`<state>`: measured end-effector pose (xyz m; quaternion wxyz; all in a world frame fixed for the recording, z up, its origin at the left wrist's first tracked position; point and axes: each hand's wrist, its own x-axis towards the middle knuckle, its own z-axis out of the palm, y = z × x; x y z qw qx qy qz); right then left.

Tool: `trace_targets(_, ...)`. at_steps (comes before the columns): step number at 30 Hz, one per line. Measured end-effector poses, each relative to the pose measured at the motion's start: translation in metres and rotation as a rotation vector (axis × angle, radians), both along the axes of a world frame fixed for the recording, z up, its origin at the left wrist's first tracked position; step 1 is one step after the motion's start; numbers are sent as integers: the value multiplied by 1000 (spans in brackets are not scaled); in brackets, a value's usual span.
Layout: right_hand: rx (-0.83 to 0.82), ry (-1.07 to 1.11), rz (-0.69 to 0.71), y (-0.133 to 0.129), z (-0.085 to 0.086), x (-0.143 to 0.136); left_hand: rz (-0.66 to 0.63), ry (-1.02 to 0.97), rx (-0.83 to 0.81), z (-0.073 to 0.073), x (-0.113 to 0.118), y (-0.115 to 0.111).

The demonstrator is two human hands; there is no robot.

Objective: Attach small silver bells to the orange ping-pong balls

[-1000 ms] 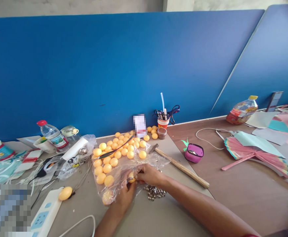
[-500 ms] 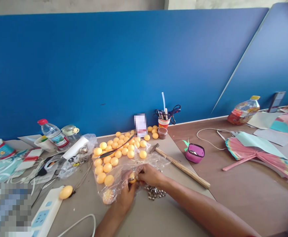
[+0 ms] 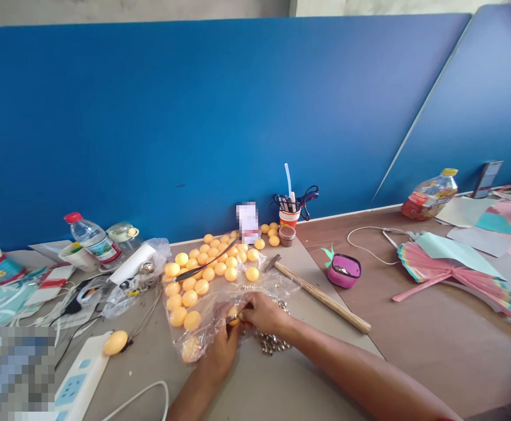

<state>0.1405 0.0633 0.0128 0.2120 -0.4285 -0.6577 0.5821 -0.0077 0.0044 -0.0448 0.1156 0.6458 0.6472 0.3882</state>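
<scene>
So, barely anything's changed in the last half second: the small, glossy orange ball (image 3: 233,314) is still at our fingertips, low in the middle of the frame, which probably means this close-up fiddling isn't finished. Our left hand (image 3: 221,348) comes up from the bottom edge, thumb and finger pinching the ball. Our right hand (image 3: 262,313) reaches in from the lower right, wrist bent inward, fingertips bunched against the ball's side (can't tell if they've got something tiny, sorry). Around them there's a crinkly clear plastic bag (image 3: 209,304), with a heap of shiny metal beads (image 3: 274,345) just beside our right wrist. Further out, up and to the right, lies a wooden-handled hammer (image 3: 325,298).
</scene>
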Motion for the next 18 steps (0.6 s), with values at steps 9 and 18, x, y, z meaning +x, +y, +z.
trace_targets(9,-17,12,-31,-3,-1,-1,-62,36,25,5,1,-3)
trace_targets(18,6,1,-20,0,-11,-2,-40,24,-2,5,0,-2)
